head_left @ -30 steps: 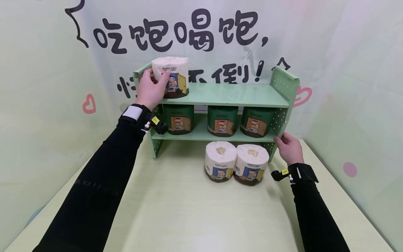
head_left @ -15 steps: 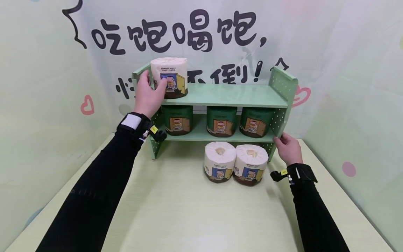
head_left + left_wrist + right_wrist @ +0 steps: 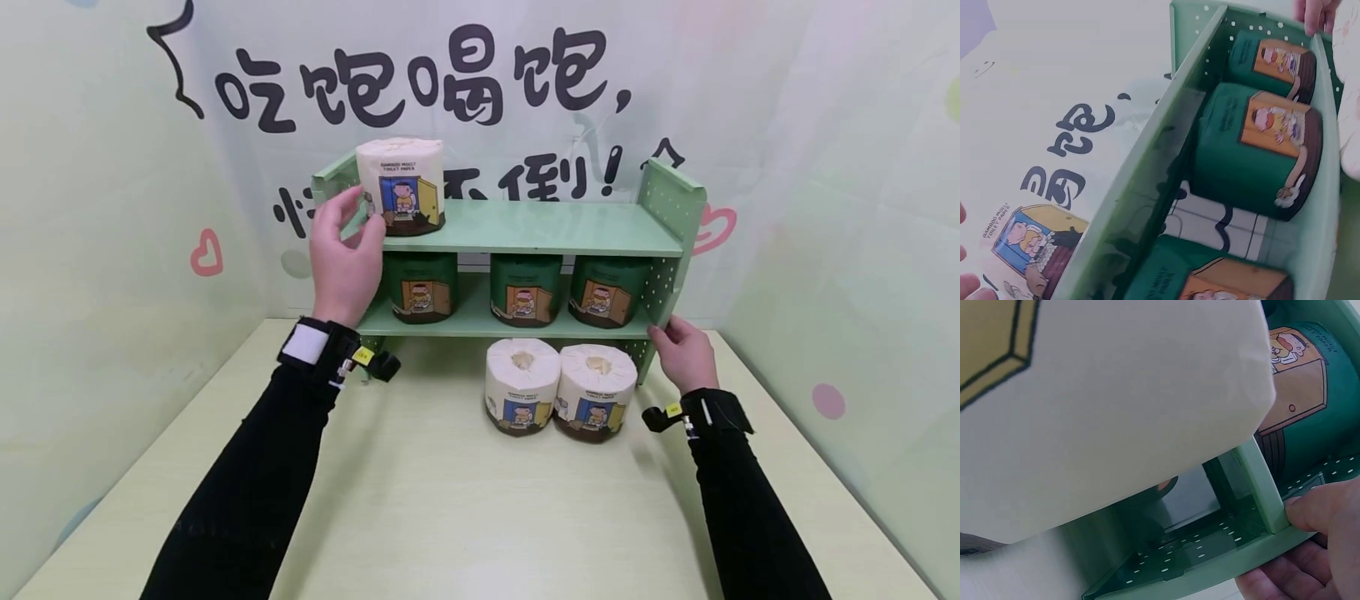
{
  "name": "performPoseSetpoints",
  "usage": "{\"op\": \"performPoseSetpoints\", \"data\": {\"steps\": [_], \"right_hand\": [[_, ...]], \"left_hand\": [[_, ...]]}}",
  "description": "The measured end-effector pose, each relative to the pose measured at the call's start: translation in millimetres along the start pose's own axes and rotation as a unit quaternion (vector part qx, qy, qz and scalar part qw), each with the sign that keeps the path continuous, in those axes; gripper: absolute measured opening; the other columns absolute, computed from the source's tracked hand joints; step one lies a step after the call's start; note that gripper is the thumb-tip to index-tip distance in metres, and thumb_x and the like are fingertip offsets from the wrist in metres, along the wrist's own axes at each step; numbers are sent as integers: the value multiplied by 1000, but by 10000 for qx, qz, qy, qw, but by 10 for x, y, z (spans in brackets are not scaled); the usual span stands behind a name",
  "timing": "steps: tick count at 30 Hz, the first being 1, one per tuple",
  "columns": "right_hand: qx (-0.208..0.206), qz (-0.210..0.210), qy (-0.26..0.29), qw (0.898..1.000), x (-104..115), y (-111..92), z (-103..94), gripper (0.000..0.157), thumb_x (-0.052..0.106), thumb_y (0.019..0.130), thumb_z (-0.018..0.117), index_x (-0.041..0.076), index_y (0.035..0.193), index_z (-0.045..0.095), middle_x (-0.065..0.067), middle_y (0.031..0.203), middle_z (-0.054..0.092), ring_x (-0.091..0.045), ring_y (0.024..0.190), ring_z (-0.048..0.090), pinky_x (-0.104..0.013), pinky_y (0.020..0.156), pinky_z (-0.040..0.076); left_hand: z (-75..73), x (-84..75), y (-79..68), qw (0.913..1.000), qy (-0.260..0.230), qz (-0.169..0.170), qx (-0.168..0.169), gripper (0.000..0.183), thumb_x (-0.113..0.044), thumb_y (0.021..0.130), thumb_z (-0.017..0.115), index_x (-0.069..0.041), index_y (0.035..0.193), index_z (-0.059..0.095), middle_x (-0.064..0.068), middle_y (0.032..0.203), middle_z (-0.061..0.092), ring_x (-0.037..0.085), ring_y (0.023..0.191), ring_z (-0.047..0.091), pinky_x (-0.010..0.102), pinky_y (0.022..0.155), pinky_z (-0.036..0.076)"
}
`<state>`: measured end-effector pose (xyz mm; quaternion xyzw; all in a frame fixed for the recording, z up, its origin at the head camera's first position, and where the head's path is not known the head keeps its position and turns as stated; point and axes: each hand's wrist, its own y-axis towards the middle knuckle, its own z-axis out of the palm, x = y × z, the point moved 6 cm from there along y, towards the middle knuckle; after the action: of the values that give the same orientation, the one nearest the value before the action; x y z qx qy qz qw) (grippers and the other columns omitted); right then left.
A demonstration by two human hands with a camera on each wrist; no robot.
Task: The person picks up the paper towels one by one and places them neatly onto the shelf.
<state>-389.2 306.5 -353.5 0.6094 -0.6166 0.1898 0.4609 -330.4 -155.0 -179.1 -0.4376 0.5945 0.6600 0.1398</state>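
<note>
A white toilet paper roll (image 3: 405, 187) stands upright at the left end of the green shelf's (image 3: 547, 227) top board. My left hand (image 3: 343, 258) is just left of it, fingers loosely spread and not gripping; whether a fingertip still touches the wrapper I cannot tell. In the left wrist view only fingertips (image 3: 967, 282) show at the edge, near the roll's printed picture. Low on the shelf's right side, my right hand (image 3: 687, 357) pinches the side panel where the lower board meets it, thumb in front and fingers behind, as the right wrist view shows.
Green-wrapped rolls stand on the lower board: left (image 3: 423, 287), middle (image 3: 527, 289) and right (image 3: 611, 289). Two white rolls, one (image 3: 522, 387) touching the other (image 3: 596, 393), sit on the pale table (image 3: 465, 517) before the shelf. A printed backdrop (image 3: 697, 67) hangs behind.
My left hand has let go of the white toilet paper roll and drawn down and slightly left. The roll stays on the top board. My right hand keeps its hold on the shelf.
</note>
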Motion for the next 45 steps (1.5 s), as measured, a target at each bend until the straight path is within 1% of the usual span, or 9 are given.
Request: {"op": "performPoseSetpoints", "data": {"steps": [4, 7, 11, 16, 24, 32, 37, 42, 45], "right_hand": [[13, 8, 15, 10000, 8, -4, 6, 43, 25, 105, 52, 1, 141, 52, -21, 126, 60, -32, 117, 52, -55, 98, 42], [14, 6, 15, 10000, 10, 0, 10, 43, 24, 105, 52, 1, 141, 52, -21, 126, 60, -32, 117, 52, -55, 98, 42], [14, 17, 22, 10000, 13, 11, 24, 43, 25, 105, 52, 2, 141, 51, -21, 127, 59, -32, 117, 52, -55, 98, 42], [14, 42, 45, 10000, 24, 20, 44, 43, 25, 105, 52, 2, 141, 52, -21, 127, 59, -32, 117, 52, -55, 98, 42], [50, -45, 53, 10000, 79, 20, 51, 43, 26, 105, 52, 2, 140, 53, -21, 127, 59, -33, 118, 51, -56, 97, 42], [28, -37, -81, 10000, 63, 27, 17, 43, 26, 105, 52, 3, 141, 52, -21, 128, 58, -33, 118, 51, -57, 98, 41], [7, 2, -66, 10000, 66, 15, -17, 44, 27, 105, 51, 3, 142, 51, -21, 129, 57, -33, 118, 51, -56, 98, 42], [38, 77, -78, 9999, 27, -1, -17, 45, 28, 105, 50, 3, 143, 49, -21, 130, 56, -33, 118, 51, -57, 98, 42], [52, 101, -66, 9999, 18, -13, -8, 46, 28, 105, 50, 3, 143, 49, -22, 130, 56, -34, 118, 51, -57, 97, 41]], "left_hand": [[9, -86, -213, 9998, -143, -70, 75, 43, -9, 98, 53, 3, 139, 48, 12, 141, 42, 18, 128, 40, 33, 103, 41], [31, -36, -322, 9994, -301, 5, 174, 42, -7, 98, 55, 3, 138, 48, 12, 141, 43, 19, 128, 41, 37, 104, 40], [87, 160, -433, 9981, -487, 186, 329, 42, -6, 99, 56, 3, 139, 48, 12, 141, 44, 20, 128, 42, 43, 103, 41], [159, 467, -539, 9968, -620, 155, 473, 42, -14, 99, 60, -4, 139, 51, 4, 140, 45, 16, 126, 43, 44, 102, 42], [285, 704, -741, 9934, -917, -50, 692, 42, -16, 99, 63, -4, 138, 53, 5, 136, 49, 20, 123, 47, 43, 101, 43], [472, 444, -947, 9879, -1109, -163, 1075, 40, -1, 98, 57, 10, 135, 47, 25, 134, 46, 36, 123, 45, 49, 98, 44], [645, 534, -1031, 9796, -1325, -349, 1468, 45, -3, 97, 59, 10, 137, 44, 22, 136, 47, 35, 124, 44, 44, 98, 45], [793, 662, -1163, 9733, -1112, -659, 1898, 50, -12, 97, 62, 7, 140, 42, 21, 139, 41, 34, 125, 42, 48, 100, 43], [868, 812, -1213, 9711, -902, -832, 2047, 53, -17, 97, 65, 5, 141, 43, 20, 140, 40, 35, 125, 42, 50, 101, 41]]}}
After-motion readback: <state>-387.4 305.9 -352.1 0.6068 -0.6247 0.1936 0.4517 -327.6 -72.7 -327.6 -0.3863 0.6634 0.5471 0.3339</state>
